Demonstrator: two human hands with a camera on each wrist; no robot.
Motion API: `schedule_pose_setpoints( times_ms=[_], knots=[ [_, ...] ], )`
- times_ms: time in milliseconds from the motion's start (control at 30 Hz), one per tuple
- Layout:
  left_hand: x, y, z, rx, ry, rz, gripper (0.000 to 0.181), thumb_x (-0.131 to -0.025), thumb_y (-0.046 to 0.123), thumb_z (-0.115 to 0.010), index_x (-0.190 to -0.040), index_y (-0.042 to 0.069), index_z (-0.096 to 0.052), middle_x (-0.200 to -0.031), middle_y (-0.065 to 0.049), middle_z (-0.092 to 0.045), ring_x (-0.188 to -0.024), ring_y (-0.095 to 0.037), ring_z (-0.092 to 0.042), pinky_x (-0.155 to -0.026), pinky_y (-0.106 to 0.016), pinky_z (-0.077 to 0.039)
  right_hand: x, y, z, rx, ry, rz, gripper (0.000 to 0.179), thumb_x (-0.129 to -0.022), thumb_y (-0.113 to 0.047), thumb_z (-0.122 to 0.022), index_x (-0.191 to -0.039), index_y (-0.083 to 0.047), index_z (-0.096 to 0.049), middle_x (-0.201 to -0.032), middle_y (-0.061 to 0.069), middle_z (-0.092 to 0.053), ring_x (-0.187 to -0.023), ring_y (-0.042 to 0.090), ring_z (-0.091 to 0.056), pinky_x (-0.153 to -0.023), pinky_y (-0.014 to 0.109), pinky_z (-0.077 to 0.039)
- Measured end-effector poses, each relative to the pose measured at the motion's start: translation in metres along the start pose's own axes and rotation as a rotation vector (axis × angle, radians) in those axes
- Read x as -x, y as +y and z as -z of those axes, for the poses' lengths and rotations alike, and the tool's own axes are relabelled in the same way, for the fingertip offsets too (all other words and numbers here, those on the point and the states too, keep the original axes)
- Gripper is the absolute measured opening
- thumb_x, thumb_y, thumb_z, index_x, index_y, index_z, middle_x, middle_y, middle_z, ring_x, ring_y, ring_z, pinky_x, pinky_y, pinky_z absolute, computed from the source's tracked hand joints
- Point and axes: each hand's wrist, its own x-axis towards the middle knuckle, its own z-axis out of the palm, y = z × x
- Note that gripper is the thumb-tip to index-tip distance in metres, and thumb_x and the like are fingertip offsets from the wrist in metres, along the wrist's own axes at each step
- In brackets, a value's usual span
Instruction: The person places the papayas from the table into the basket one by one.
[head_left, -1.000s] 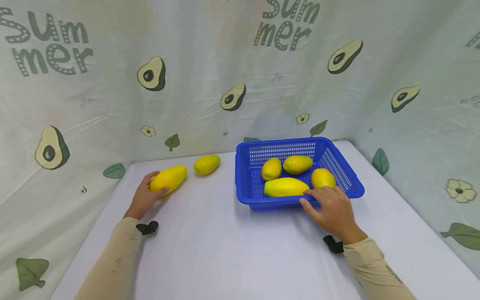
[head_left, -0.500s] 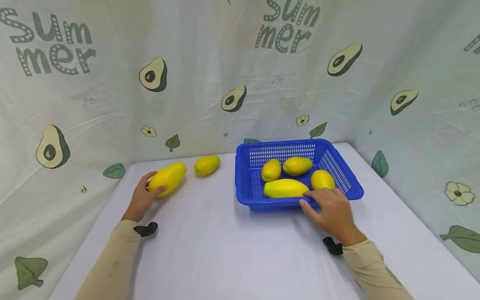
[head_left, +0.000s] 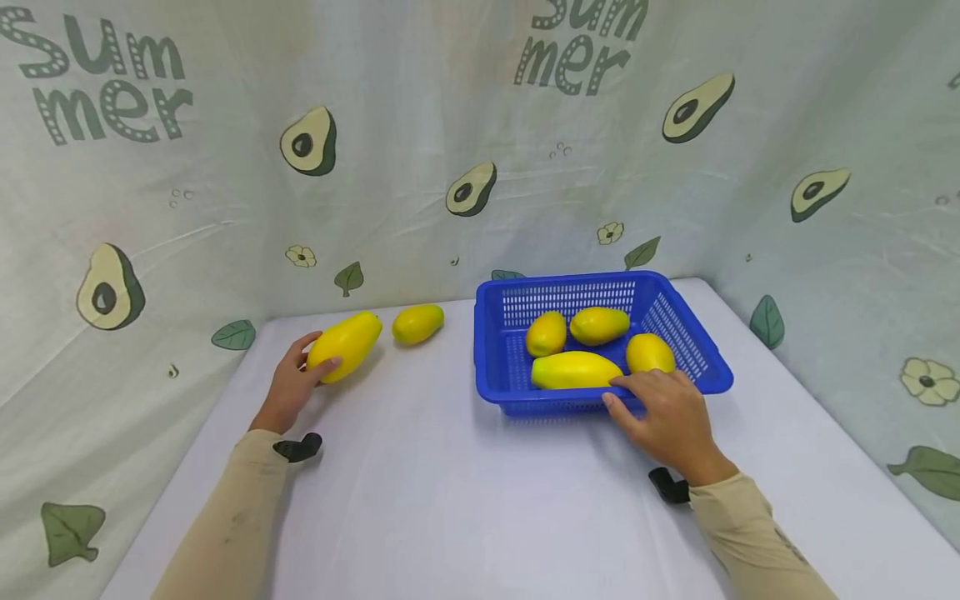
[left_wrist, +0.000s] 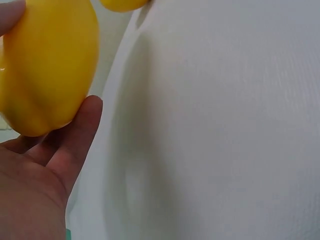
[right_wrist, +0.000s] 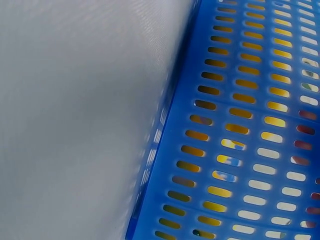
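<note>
At the left of the table my left hand holds a large yellow papaya, thumb on its near side. In the left wrist view this papaya is gripped by its blunt end, raised off the cloth, its shadow apart from it. A smaller yellow fruit with a greenish tip lies just beyond. My right hand grips the front rim of a blue plastic basket, fingers over the rim and thumb outside. Inside, a long papaya lies along the front, with several smaller yellow fruits behind and beside it.
White cloth covers the table. A printed curtain rises along the back and both sides. Slotted basket wall fills the right part of the right wrist view. Black wrist-camera mounts sit at both sleeves.
The papaya in my left hand has come up slightly off the table, its far end tilting upward. My right hand stays on the basket rim. The head view has shifted a little.
</note>
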Motion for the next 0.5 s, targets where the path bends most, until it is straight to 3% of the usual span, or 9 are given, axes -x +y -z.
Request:
schedule_pose_setpoints(
  times_ms=[233,500],
  knots=[
    [0.001,0.007,-0.001,0.063,-0.018,-0.041,0.090,-0.090,0.055,-0.068,-0.160,0.023,-0.022,-0.142,-0.022,-0.042,-0.121,-0.034,-0.048,-0.094,-0.022,-0.050,0.000,0.000,0.000,0.006,-0.004,-0.005,0.036,-0.090,-0.040,-0.064,-0.098,-0.006,-0.076,-0.087,0.009,-0.074,-0.079,0.030,-0.069,-0.070,0.047,-0.050],
    [-0.002,0.016,-0.008,0.092,0.005,-0.041,0.087,-0.091,0.051,-0.069,-0.160,0.023,-0.022,-0.144,-0.022,-0.039,-0.122,-0.034,-0.047,-0.099,-0.028,-0.049,0.001,-0.001,0.001,0.012,-0.014,-0.009,0.037,-0.088,-0.039,-0.065,-0.098,-0.005,-0.076,-0.087,0.010,-0.073,-0.079,0.030,-0.069,-0.071,0.046,-0.049]
  ],
)
